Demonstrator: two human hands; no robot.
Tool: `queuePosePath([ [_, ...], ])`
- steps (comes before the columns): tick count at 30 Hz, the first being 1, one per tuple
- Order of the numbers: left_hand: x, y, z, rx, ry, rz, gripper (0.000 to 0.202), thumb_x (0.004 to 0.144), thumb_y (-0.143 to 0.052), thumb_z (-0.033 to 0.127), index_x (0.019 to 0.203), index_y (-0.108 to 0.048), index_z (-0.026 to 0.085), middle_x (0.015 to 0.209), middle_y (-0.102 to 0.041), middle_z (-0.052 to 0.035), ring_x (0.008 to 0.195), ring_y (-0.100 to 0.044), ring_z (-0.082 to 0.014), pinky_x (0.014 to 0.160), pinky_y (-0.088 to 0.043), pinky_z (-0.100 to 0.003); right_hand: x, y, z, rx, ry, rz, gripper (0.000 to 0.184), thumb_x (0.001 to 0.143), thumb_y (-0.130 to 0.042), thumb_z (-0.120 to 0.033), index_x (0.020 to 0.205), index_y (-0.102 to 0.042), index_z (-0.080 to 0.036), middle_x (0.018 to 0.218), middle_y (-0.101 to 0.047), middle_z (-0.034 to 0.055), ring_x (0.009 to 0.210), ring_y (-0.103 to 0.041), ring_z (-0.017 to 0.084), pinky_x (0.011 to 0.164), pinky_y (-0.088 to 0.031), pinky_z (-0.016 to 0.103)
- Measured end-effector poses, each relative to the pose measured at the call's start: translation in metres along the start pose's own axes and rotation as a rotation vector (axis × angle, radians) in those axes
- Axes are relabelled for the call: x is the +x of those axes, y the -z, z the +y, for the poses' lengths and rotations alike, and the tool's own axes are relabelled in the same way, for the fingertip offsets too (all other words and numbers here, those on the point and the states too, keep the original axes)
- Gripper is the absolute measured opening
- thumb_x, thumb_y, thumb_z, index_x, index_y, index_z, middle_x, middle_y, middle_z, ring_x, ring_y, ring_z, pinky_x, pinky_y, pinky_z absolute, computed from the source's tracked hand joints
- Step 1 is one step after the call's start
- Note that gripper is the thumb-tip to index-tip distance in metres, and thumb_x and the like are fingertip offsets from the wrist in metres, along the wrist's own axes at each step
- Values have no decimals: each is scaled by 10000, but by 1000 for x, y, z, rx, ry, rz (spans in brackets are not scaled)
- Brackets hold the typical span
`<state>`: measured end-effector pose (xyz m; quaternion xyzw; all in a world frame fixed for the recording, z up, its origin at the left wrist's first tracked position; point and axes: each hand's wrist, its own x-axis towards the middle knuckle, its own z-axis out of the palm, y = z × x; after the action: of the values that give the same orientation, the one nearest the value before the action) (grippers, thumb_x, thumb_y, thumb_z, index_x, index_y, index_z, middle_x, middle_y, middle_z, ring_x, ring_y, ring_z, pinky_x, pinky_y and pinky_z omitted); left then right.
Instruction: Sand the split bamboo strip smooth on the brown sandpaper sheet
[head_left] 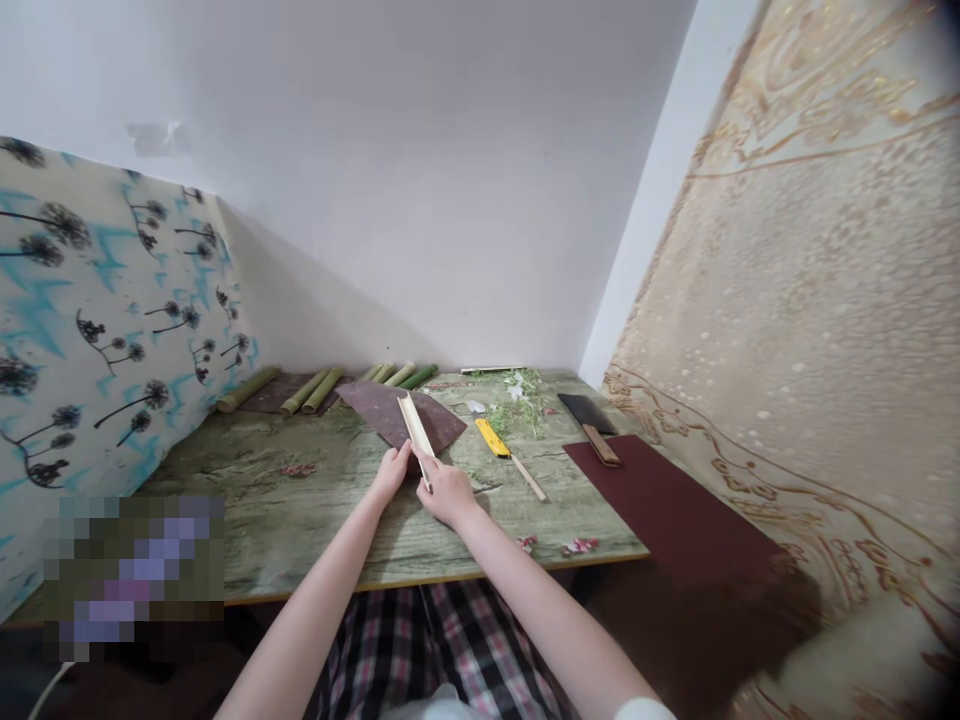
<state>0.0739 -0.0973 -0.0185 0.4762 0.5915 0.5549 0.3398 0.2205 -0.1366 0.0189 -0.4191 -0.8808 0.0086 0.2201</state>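
Observation:
A split bamboo piece, pale and hollowed along its length, points away from me, its near end in my hands. My right hand is closed round that end, with fingers across its near part. My left hand presses against its left side, fingers closed together. Beneath the far part of the bamboo lies a dark brown sheet, perhaps sandpaper. To the right of my hands lie a yellow utility knife and a thin pale stick that meets its near end.
Several green bamboo lengths lie at the back left. Green sprigs are at the back. A cleaver rests partly on a maroon sheet at right, overhanging the table edge. Walls stand behind and left; a patterned curtain hangs right.

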Motion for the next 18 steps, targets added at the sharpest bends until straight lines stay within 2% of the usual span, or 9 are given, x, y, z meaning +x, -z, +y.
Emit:
queuePosePath([
  [5, 1, -1, 1, 119, 3, -47, 468, 658, -457, 577, 451, -409, 160, 425, -362, 30, 444, -345, -96, 431, -264, -227, 1, -2, 2, -9, -46, 27, 646, 786, -373, -255, 1357, -71, -258, 1164, -518, 25, 829, -563, 175, 709, -392, 247],
  [12, -1, 2, 3, -52, 16, 36, 448, 651, -468, 569, 541, -493, 135, 499, -472, 2, 497, -422, -120, 485, -320, -231, -1, 2, -2, -36, 18, -11, 628, 796, -358, -268, 1357, -76, -241, 1188, -498, 35, 843, -556, 165, 722, -388, 244],
  [18, 3, 2, -3, -3, 39, 43, 441, 623, -503, 561, 505, -488, 136, 476, -455, 10, 491, -408, -117, 470, -302, -226, 0, 2, -3, -37, 19, -10, 641, 801, -359, -257, 1357, -40, -253, 1209, -480, 27, 855, -553, 155, 738, -387, 239],
])
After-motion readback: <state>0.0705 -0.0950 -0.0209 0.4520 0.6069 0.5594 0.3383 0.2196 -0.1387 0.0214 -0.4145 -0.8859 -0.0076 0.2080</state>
